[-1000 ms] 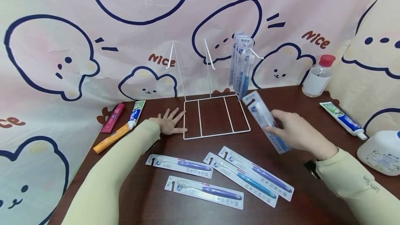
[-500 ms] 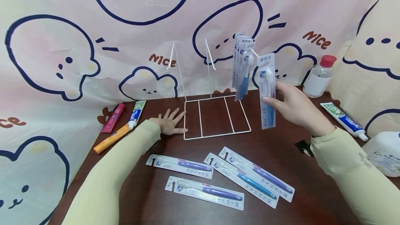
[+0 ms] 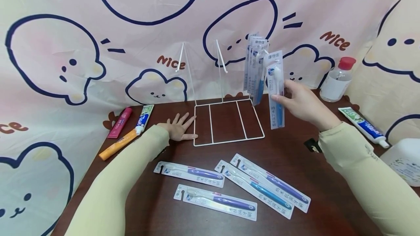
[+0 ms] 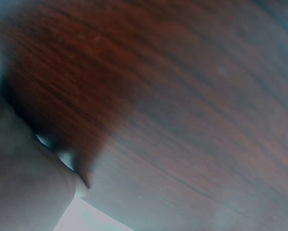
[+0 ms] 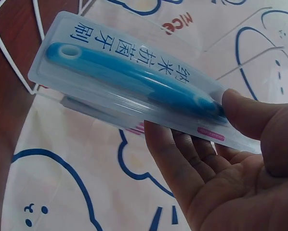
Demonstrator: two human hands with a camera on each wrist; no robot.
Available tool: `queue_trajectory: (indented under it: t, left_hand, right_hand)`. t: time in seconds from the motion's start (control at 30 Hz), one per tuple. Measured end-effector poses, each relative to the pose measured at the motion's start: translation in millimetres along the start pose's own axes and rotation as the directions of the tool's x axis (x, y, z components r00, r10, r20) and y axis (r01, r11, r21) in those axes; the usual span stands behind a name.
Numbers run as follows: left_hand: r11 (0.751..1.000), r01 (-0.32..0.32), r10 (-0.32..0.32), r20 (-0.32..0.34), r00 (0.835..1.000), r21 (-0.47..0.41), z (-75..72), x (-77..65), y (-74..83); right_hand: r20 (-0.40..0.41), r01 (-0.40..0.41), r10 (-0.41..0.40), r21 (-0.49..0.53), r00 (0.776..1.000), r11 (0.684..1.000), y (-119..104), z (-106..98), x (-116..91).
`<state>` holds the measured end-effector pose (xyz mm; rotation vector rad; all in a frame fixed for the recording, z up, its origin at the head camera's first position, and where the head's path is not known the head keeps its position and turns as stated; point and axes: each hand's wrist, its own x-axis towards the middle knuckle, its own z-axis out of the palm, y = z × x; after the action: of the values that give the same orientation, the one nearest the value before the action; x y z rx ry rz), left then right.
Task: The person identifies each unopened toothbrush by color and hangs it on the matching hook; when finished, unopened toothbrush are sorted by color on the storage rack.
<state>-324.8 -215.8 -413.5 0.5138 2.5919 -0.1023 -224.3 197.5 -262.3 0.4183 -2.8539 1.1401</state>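
Observation:
My right hand [image 3: 300, 102] pinches a packaged blue toothbrush [image 3: 275, 90] upright, thumb on its front and fingers behind. In the right wrist view the blue handle of this toothbrush [image 5: 134, 79] shows through clear plastic. Its top overlaps the end of the rack's right hook, where several packaged toothbrushes [image 3: 255, 65] hang. The left hand [image 3: 178, 129] lies flat with spread fingers on the table, fingertips at the left side of the white wire rack [image 3: 229, 141]. In the left wrist view only part of the left hand [image 4: 28, 178] shows, close over the wood.
Several packaged toothbrushes [image 3: 221, 202] lie in front of the rack. Two bare hooks [image 3: 221, 56] stick out at its left and middle. Toothpaste tubes [image 3: 119, 144] lie at the left, another tube [image 3: 363, 126] at the right. A red-capped bottle [image 3: 338, 79] and white bottle [image 3: 405, 161] stand right.
My right hand has raised the packaged toothbrush from a slant near the table to upright, then moved it left and up toward the right hook. The left hand has stayed in place.

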Motion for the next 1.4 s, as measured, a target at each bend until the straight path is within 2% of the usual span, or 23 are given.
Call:
queue_trajectory:
  t: [0.33,0.57,0.9,1.0,1.27,1.4]
  left_hand:
    - [1.000,0.025,-0.025,0.007,1.000,0.003,9.2,10.5,-6.2]
    - [1.000,0.003,-0.003,0.005,1.000,0.003,4.9,3.6,-0.8]
    - [1.000,-0.003,0.003,0.002,1.000,0.021,2.2,1.6,0.2]
    - [1.000,-0.007,0.007,-0.015,1.000,0.020,0.7,1.8,-0.6]
    - [1.000,-0.004,0.004,-0.009,1.000,0.028,0.5,2.4,-1.8]
    - [1.000,0.000,0.001,-0.015,1.000,0.020,0.8,3.9,-2.2]
  right_hand:
    - [0.038,0.022,-0.022,-0.018,0.999,1.000,14.8,10.2,39.8]
    - [0.067,0.021,-0.024,0.049,0.997,0.999,17.6,16.9,59.4]
    - [0.093,0.011,-0.022,0.114,0.995,0.993,20.5,19.3,64.2]
    - [0.100,0.010,-0.022,0.117,0.995,0.993,22.7,18.7,65.6]
    - [0.114,0.017,-0.029,0.103,0.993,0.995,27.1,20.5,64.8]
    - [0.132,-0.007,-0.005,0.091,0.991,0.996,31.3,22.6,61.8]
